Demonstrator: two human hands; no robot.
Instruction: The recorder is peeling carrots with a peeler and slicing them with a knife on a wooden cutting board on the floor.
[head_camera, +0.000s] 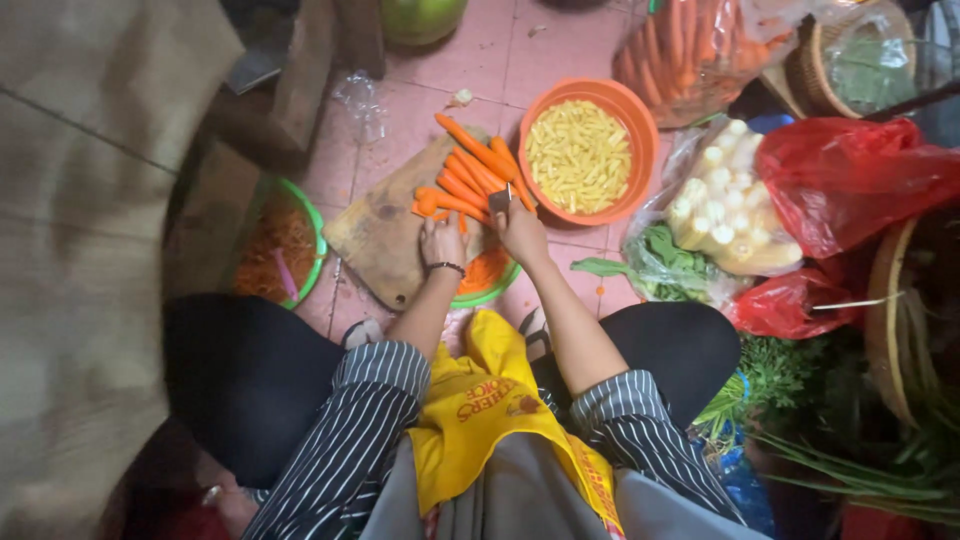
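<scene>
Two hands are working at the near end of the wooden cutting board (375, 235): left hand (441, 241) fingers are pressing down on peeled carrots (470, 175), right hand (521, 228) is closed around a knife (500, 199). Judgement: fingertips are best kept curled back from the blade, with cuts staying on the board beside the orange bowl (633, 120).

Both arms extended forward, left hand (442, 240) and right hand (520, 232) curled.
</scene>
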